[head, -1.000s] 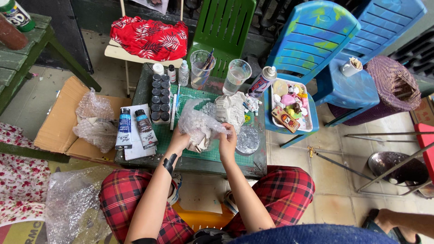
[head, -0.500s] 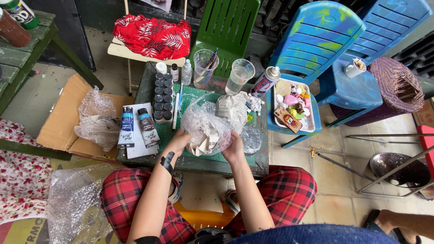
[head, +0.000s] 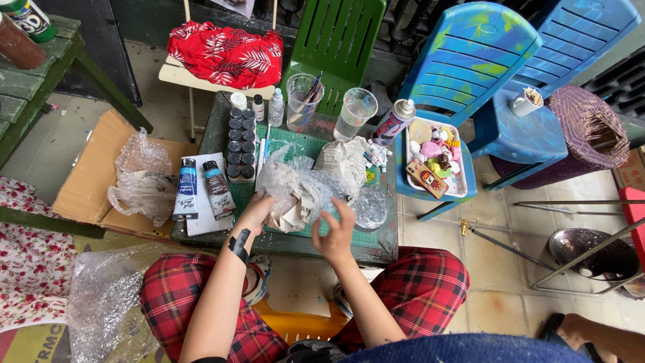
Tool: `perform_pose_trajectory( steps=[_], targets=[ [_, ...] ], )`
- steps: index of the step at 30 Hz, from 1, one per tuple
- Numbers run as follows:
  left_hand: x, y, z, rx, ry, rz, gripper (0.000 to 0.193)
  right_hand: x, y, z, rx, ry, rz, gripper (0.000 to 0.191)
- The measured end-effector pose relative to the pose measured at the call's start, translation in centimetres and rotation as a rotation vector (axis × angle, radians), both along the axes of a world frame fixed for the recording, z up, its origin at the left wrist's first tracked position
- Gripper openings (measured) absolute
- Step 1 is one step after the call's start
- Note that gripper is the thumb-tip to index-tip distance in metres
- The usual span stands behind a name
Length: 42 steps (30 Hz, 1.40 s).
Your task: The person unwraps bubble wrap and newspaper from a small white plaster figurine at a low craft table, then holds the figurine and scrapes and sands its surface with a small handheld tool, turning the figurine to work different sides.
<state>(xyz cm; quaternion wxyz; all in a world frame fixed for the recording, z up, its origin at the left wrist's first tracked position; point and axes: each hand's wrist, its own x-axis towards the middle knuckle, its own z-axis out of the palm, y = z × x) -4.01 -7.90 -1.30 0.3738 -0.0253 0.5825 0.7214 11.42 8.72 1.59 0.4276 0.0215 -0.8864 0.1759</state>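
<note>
Right hand (head: pixel 334 233) drawn off bubble-wrapped bundle (head: pixel 295 191), table edge (head: pixel 282 240) near

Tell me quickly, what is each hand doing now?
Left hand: closed on the bubble-wrap bundle.
Right hand: open, fingers spread, beside the bundle, holding nothing.

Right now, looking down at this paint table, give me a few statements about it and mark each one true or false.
1. The left hand touches the bubble wrap bundle. True.
2. Two paint tubes stand upright in a cup. False: they lie flat on the table, left of the bundle.
3. The green chair stands beyond the table. True.
4. The right hand holds the spray can. False: it is open, holding nothing, and the can stands apart.
</note>
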Motion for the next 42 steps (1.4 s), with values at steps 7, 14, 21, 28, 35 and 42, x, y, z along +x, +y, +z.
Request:
perform_pose_trajectory(
  steps=[7, 14, 21, 28, 35, 42],
  targets=[
    [0.7, 0.8, 0.0, -0.053, -0.011, 0.009, 0.054, -1.7, -1.4, 4.5, -0.137, -0.617, 0.308, 0.125],
    [0.6, 0.9, 0.6, 0.196, -0.079, -0.036, 0.061, -2.3, -2.3, 4.0, -0.007, -0.554, 0.098, 0.1],
    [-0.4, -0.1, 1.0, 0.031, -0.066, -0.029, 0.052, -3.2, 1.5, -0.9, -0.633, -0.749, 0.083, 0.061],
    [-1.0, -0.8, 0.5, 0.278, -0.14, 0.173, 0.036, -4.9, 2.4, -4.6, -1.799, -0.329, 0.392, 0.057],
    [-4.1, -5.8, 0.4, 0.155, -0.126, 0.544, 0.033, -5.0, 4.0, -3.2, -2.094, -0.328, 0.274, 0.06],
    [-0.9, -3.6, 2.3, -0.53, 0.694, 0.375, 0.101, -3.2, 7.0, -4.2, -2.071, -0.285, 0.255, 0.057]
  ],
)
